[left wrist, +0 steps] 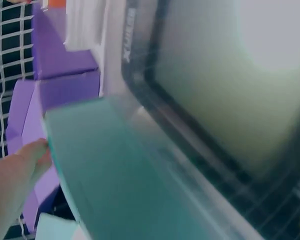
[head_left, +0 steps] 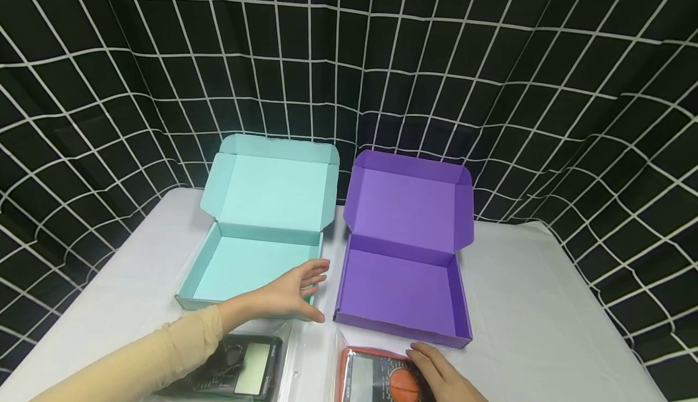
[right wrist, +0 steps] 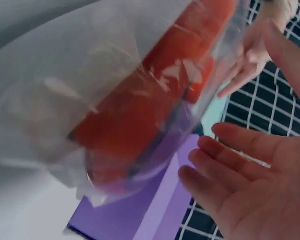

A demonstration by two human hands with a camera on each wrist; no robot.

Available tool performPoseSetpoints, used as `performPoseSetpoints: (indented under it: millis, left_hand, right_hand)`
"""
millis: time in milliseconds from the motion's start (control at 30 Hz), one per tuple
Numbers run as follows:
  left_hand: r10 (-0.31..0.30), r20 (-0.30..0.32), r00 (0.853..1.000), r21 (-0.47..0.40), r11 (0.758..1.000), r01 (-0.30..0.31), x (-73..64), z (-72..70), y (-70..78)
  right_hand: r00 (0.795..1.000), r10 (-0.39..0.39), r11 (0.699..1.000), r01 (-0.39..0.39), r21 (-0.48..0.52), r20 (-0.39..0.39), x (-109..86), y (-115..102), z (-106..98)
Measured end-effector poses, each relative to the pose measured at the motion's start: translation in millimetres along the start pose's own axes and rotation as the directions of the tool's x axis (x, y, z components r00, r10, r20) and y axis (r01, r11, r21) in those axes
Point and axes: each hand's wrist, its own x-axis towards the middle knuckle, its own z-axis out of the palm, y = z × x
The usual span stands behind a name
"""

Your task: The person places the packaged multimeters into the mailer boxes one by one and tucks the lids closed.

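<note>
My left hand [head_left: 297, 290] reaches across the right front corner of an open teal box [head_left: 245, 268], fingers spread and slightly bent, holding nothing. In the left wrist view its fingertips [left wrist: 37, 147] show at the edge of the teal box wall [left wrist: 110, 155]. Below that forearm lies a dark multimeter [head_left: 253, 368] in a clear plastic bag, partly covered by the sleeve. My right hand [head_left: 444, 378] is at the upper right of a red-framed multimeter [head_left: 362, 378], also in clear plastic. The right wrist view shows its fingers extended and apart beside the bagged red multimeter [right wrist: 135, 110].
An open purple box [head_left: 400, 287] stands right of the teal one, a narrow gap between them. Both lids [head_left: 278, 193] are raised at the back. White cloth [head_left: 523, 317] covers the table, and a black curtain with a white grid [head_left: 360, 56] surrounds it.
</note>
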Motion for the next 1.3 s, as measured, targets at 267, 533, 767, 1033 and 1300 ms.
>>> performPoseSetpoints:
  millis: [267, 533, 767, 1033, 1300]
  left_hand:
    - [-0.128, -0.027, 0.991, -0.002, 0.992, 0.128, 26.2, 20.4, -1.5]
    - [-0.213, -0.124, 0.969, 0.054, 0.974, 0.221, 33.8, 25.6, -2.1]
    - [-0.228, -0.157, 0.961, 0.074, 0.968, 0.241, 39.1, 32.3, 1.8]
    - [-0.235, -0.151, 0.960, 0.076, 0.966, 0.248, 42.4, 34.2, 1.1]
    - [-0.237, -0.146, 0.960, 0.074, 0.965, 0.250, 44.0, 36.2, 1.4]
  right_hand:
    - [0.980, 0.097, 0.992, -0.081, -0.096, 0.172, 17.1, -13.9, 4.9]
    - [0.944, 0.167, 0.980, -0.128, -0.150, 0.285, 32.1, -21.7, -0.3]
    - [0.943, 0.148, 0.985, -0.116, -0.124, 0.297, 35.4, -17.0, -0.4]
    - [0.946, 0.105, 0.994, -0.089, -0.065, 0.307, 39.4, -14.5, 1.4]
    - [0.917, 0.134, 0.990, -0.136, -0.020, 0.375, 39.9, -12.3, 0.9]
